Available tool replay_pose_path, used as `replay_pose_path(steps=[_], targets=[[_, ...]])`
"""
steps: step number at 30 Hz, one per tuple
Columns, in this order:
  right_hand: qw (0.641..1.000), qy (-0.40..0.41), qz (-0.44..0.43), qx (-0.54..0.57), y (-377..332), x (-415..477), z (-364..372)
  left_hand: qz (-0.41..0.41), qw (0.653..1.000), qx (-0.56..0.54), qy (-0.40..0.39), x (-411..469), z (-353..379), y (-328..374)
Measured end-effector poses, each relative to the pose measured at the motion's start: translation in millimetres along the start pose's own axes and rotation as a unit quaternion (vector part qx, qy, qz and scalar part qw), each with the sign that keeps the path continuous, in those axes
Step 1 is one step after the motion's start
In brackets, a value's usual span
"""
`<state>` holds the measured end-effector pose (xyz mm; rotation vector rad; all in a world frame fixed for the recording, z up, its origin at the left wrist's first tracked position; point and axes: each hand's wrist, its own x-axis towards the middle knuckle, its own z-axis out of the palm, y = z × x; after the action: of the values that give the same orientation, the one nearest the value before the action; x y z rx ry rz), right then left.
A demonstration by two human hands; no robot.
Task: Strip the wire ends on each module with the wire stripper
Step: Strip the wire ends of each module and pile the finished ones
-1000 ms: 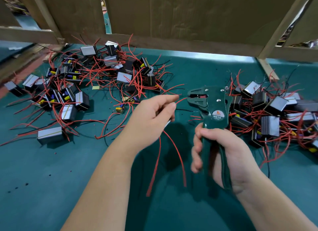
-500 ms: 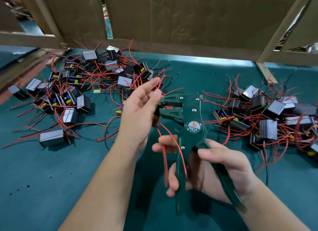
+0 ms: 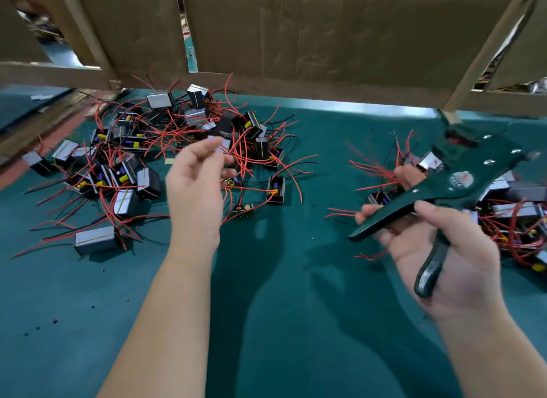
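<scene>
The right hand [image 3: 444,249] is gripping the wire stripper [image 3: 461,187]; the left hand [image 3: 195,187], fingers [image 3: 207,148] loosely curled, is apparently hovering empty beside the modules [image 3: 189,137].

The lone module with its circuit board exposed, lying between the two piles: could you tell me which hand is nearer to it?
Left. The left hand hovers just beside the module; the right hand, holding the wire stripper, is far across the mat.
</scene>
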<state>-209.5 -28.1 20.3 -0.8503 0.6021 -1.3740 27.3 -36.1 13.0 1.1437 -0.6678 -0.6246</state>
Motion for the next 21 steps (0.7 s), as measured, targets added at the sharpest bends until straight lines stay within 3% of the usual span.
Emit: replay_pose_path(steps=[3, 5, 8, 10, 17, 21], targets=[[0.999, 0.033, 0.006, -0.021, 6.1, -0.4, -2.1, 0.083, 0.969, 0.216, -0.089, -7.0, 3.9, -12.8], [0.996, 0.068, -0.008, -0.058, 10.3, -2.2, -1.8, 0.146, 0.902, 0.372, -0.161, -11.5, 4.5, -21.9], [0.988, 0.104, -0.052, -0.097, 13.9, -6.7, 1.5, 0.128, 0.765, 0.582, -0.244, -18.1, 6.7, -32.3], [0.984, 0.109, -0.078, -0.113, 15.4, -8.8, 2.9, 0.128, 0.722, 0.629, -0.257, -20.0, 7.6, -37.4], [0.959, 0.109, -0.184, -0.186, 12.4, -12.6, 4.1, 0.22, 0.801, 0.542, -0.127, -20.7, 13.0, -27.9], [0.957, 0.059, -0.186, -0.215, 12.6, -15.2, 4.2, 0.237, 0.88, 0.403, -0.088, -24.2, 17.6, -16.3]])
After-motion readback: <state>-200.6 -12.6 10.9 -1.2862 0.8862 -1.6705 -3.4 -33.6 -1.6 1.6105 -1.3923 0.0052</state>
